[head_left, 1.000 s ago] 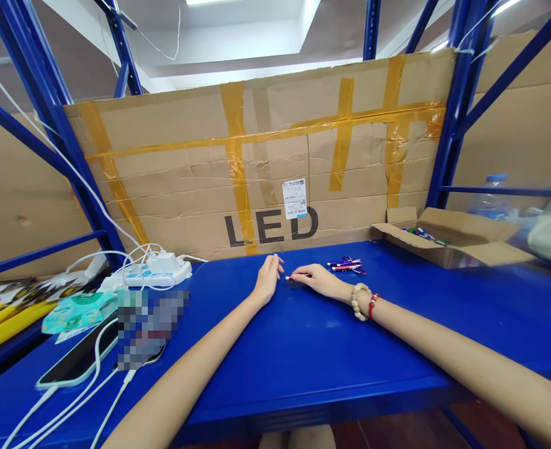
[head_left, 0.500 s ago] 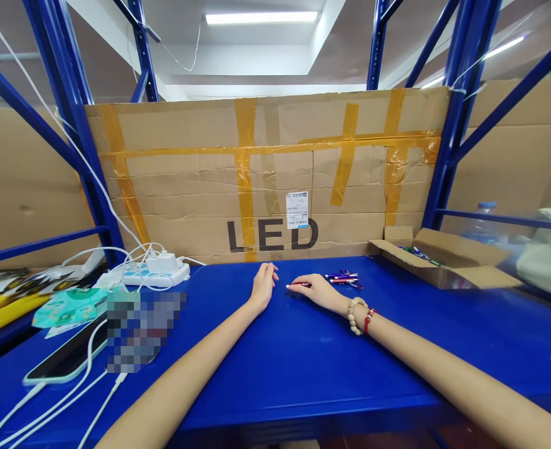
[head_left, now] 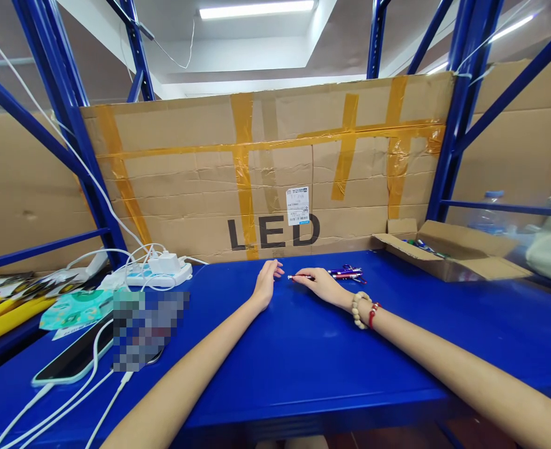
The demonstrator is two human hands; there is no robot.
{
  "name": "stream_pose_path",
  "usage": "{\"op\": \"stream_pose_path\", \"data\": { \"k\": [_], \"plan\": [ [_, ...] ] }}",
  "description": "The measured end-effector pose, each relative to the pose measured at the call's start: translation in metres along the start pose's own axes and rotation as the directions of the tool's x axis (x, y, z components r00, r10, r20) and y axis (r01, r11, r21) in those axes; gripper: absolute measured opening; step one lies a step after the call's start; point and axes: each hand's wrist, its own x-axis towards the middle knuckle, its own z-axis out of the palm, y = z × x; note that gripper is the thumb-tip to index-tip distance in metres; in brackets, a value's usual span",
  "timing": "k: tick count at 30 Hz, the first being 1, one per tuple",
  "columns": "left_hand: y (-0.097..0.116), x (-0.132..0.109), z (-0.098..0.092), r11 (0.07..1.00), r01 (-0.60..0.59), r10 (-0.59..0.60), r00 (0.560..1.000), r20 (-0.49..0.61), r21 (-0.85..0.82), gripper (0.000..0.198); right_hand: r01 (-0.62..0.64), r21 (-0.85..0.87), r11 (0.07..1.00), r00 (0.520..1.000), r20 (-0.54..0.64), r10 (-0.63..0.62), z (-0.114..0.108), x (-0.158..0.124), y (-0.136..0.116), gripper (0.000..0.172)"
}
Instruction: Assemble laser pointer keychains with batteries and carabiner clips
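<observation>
My right hand [head_left: 321,288], with a wooden bead bracelet and a red bracelet at the wrist, pinches a red pen [head_left: 296,277] low over the blue shelf. The pen's near end points left, and my fingers cover much of the rest. Just behind that hand lies a small group of blue and red pens [head_left: 350,272]. My left hand [head_left: 265,285] stands on its edge to the left of the pen, holding nothing, its fingers loosely stretched and apart. A gap separates it from the pen.
An opened cardboard box [head_left: 425,257] with pens inside stands at the back right. On the left are a power strip [head_left: 177,272] with white cables, a teal packet [head_left: 76,308], a phone [head_left: 72,358] and a blurred-out item. A large taped carton [head_left: 191,187] forms the back wall.
The fingers of my left hand have straightened a little to the right. My right hand keeps its pinch on the red pen, slightly shifted. The whole view has tilted a bit.
</observation>
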Motion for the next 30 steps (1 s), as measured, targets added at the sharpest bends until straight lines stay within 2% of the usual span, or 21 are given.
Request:
{"op": "stream_pose_path", "data": {
  "k": [5,12,30],
  "plan": [
    [-0.0014,0.001,0.0,1.0,-0.029,0.029,0.999,-0.041,-0.003,0.033,0.014,0.025,1.0,1.0,-0.003,-0.014,-0.0006,0.0002,0.0023,0.035],
    [-0.0025,0.0002,0.0008,0.999,-0.043,0.043,0.998,-0.046,-0.002,0.033,0.01,0.03,1.0,1.0,-0.007,-0.009,0.0,0.0003,0.0026,0.036],
    [-0.0002,-0.0016,0.0014,0.998,-0.048,0.048,0.999,0.006,-0.043,0.033,0.014,-0.009,1.0,1.0,0.009,-0.014,-0.0007,-0.0007,0.0028,0.032]
  ]
}}
